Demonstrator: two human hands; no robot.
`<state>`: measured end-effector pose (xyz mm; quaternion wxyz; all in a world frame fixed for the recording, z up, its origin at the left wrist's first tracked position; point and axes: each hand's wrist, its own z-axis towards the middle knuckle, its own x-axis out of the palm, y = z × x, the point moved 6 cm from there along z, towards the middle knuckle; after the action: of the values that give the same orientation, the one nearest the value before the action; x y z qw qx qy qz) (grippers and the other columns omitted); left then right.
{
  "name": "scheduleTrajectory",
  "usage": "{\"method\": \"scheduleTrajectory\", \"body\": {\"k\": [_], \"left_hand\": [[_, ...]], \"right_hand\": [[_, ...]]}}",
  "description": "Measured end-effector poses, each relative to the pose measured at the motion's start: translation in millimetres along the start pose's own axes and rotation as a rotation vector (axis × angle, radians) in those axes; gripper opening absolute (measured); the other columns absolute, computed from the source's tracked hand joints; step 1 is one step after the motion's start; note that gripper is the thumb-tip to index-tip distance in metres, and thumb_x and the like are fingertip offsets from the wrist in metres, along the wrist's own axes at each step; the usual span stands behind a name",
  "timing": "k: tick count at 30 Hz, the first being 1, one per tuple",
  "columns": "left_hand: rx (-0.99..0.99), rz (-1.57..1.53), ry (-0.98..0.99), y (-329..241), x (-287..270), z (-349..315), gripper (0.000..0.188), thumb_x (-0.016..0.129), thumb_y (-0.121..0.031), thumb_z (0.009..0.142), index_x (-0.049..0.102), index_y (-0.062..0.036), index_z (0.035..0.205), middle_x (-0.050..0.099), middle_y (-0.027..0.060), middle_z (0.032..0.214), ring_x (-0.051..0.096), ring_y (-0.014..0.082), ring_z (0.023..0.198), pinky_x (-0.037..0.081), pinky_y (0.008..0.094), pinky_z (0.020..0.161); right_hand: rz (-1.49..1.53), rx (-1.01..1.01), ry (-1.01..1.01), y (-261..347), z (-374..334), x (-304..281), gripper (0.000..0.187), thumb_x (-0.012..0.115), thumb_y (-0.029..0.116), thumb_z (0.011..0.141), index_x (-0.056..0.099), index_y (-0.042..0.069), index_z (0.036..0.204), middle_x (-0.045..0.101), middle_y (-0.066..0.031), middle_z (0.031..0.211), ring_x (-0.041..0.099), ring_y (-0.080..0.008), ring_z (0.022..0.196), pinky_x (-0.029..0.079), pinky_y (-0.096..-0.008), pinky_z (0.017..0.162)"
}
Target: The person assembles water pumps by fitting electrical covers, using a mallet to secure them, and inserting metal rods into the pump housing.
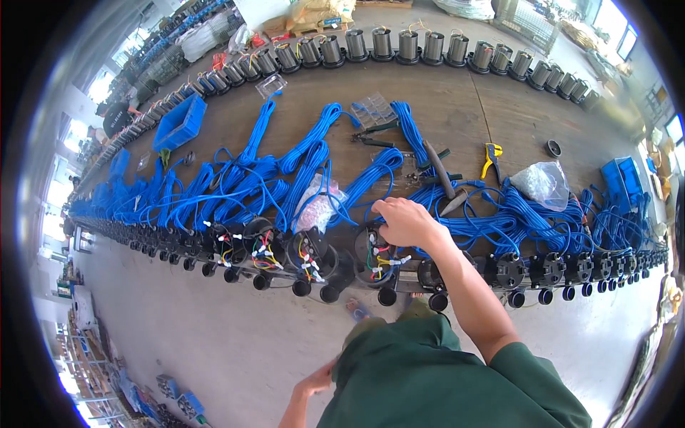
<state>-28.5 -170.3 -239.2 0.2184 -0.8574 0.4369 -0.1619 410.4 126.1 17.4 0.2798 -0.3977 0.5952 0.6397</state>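
My right hand (pixel 408 222) reaches over the table's near edge, its fingers curled at the far rim of an open black round housing (pixel 369 265). Red, yellow, green and white-tipped wires stand up inside that housing. My left hand (pixel 315 381) hangs low beside my body, its fingers mostly hidden by the green clothing. Just left of the gripped housing are more open black housings (pixel 312 258) with coloured wires and white connectors. Behind them, a clear bag of small white pieces (pixel 319 205) lies among coiled blue cables (pixel 374 171).
A hammer (pixel 439 170), yellow-handled pliers (pixel 491 162) and a second bag of white pieces (pixel 540 182) lie on the table (pixel 457 107). Metal cylinders (pixel 408 47) line its far edge. Blue bins (pixel 180 123) stand at left and right. Another person (pixel 118 118) is at far left.
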Motion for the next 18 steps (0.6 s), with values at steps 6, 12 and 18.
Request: {"method": "scheduleTrajectory", "body": {"k": [6, 12, 18], "left_hand": [[0.043, -0.084, -0.278, -4, -22, 81, 0.063, 0.065, -0.041, 0.099, 0.053, 0.0022, 0.143, 0.067, 0.0123, 0.119, 0.060, 0.0231, 0.105, 0.050, 0.0371, 0.090], [0.112, 0.326, -0.358, -128, -46, -3, 0.051, 0.062, -0.040, 0.103, 0.063, 0.0001, 0.133, 0.071, 0.0086, 0.124, 0.068, 0.0199, 0.095, 0.055, 0.0379, 0.080], [0.757, -0.458, -0.433, -363, -40, -49, 0.048, 0.055, -0.024, 0.107, 0.042, -0.0054, 0.149, 0.068, 0.0105, 0.113, 0.065, 0.0138, 0.076, 0.050, 0.0274, 0.062]], "right_hand": [[-0.048, 0.255, 0.357, -21, 26, 37, 0.037, 0.065, 0.017, 0.078, 0.075, 0.005, 0.111, 0.074, -0.0236, 0.101, 0.071, -0.0418, 0.098, 0.058, -0.0479, 0.087], [0.058, 0.094, 0.016, 4, -7, 13, 0.024, 0.063, 0.007, 0.081, 0.073, 0.000, 0.102, 0.073, -0.0243, 0.097, 0.069, -0.0454, 0.094, 0.056, -0.0512, 0.084], [0.376, 0.028, -0.275, 20, -53, -3, 0.038, 0.061, -0.010, 0.080, 0.062, -0.003, 0.118, 0.072, -0.0207, 0.102, 0.071, -0.0360, 0.097, 0.056, -0.0397, 0.087]]}}
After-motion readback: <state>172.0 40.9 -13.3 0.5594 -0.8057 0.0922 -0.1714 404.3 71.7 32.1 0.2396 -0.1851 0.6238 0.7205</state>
